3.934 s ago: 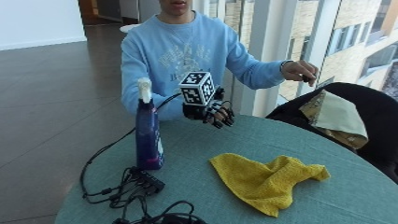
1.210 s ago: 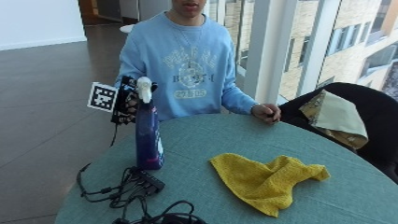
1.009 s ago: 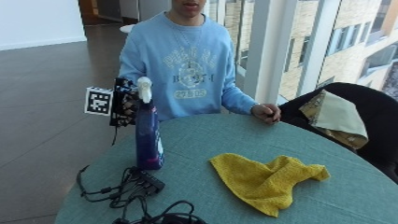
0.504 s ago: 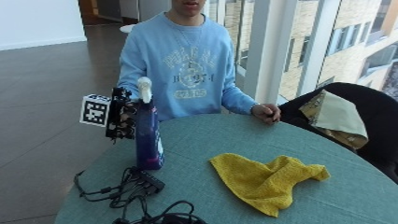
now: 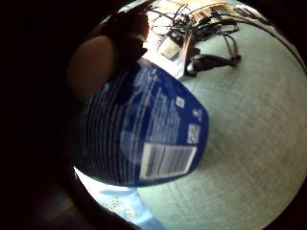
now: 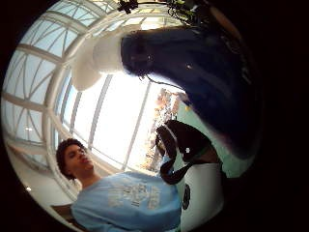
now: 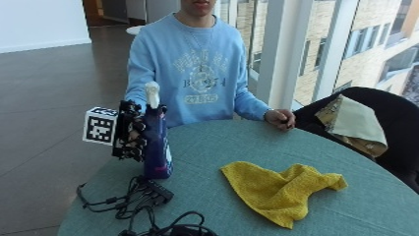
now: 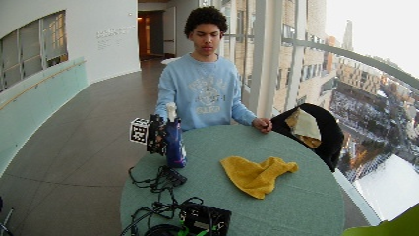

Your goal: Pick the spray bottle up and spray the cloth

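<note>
Over on the near left part of the round teal counter (image 7: 340,196) we've got the blue spray bottle (image 7: 158,147) standing upright, white nozzle on top, with its base on the surface. Our gloved right hand (image 7: 131,132) is right up against the side of the bottle, and the fingers (image 7: 138,140) look curled around its body, though from the outside view we can't really tell how far they wrap. Both palm views are mostly filled with the blue bottle, label and barcode facing the palm in one, the white spray head against the windows in the other, so it's very close to the palm.

Yellow cloth (image 7: 283,191) is lying crumpled on the counter, well apart from the bottle, toward the middle. Our bare left hand (image 7: 282,118) rests on the far edge of the counter, not touching either thing.

Other bits: a tangle of black cables (image 7: 140,201) just in front of the bottle, and a dark chair (image 7: 386,123) beside the counter with a beige cloth (image 7: 353,123) draped over it.
</note>
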{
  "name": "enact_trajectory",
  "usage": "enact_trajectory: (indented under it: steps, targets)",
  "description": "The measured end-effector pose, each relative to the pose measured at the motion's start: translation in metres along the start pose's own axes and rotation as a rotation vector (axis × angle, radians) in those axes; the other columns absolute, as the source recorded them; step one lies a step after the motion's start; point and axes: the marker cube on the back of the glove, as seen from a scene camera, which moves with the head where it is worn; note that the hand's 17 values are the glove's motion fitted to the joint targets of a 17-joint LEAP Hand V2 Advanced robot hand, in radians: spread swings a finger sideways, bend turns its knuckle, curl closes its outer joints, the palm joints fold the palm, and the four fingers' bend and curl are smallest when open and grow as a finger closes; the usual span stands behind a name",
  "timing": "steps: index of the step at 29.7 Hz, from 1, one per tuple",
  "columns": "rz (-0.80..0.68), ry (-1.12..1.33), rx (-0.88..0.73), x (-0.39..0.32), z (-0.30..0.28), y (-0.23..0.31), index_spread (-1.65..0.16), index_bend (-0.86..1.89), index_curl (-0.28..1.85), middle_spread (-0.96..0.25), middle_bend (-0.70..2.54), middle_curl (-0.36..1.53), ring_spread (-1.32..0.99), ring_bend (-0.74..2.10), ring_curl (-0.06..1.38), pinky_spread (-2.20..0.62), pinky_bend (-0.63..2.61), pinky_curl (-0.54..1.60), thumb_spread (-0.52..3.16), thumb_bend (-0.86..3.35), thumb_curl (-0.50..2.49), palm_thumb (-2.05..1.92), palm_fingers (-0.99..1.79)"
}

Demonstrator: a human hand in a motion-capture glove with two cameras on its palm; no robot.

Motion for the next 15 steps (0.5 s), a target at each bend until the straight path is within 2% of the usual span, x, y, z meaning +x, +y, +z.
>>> enact_trajectory:
  steps: [8, 15]
  targets:
    - [-0.051, 0.033, 0.065, -0.001, 0.009, -0.011, -0.38, 0.09, 0.26, -0.04, 0.28, 0.38, 0.03, 0.26, 0.31, 0.28, 0.28, 0.34, 0.95, -0.05, 0.3, 0.59, 0.55]
    - [-0.062, 0.047, 0.084, -0.001, 0.008, -0.015, -0.34, 0.16, 0.28, -0.06, 0.27, 0.39, 0.01, 0.38, 0.34, 0.29, 0.2, 0.32, 0.96, 0.03, 0.37, 0.77, 0.74]
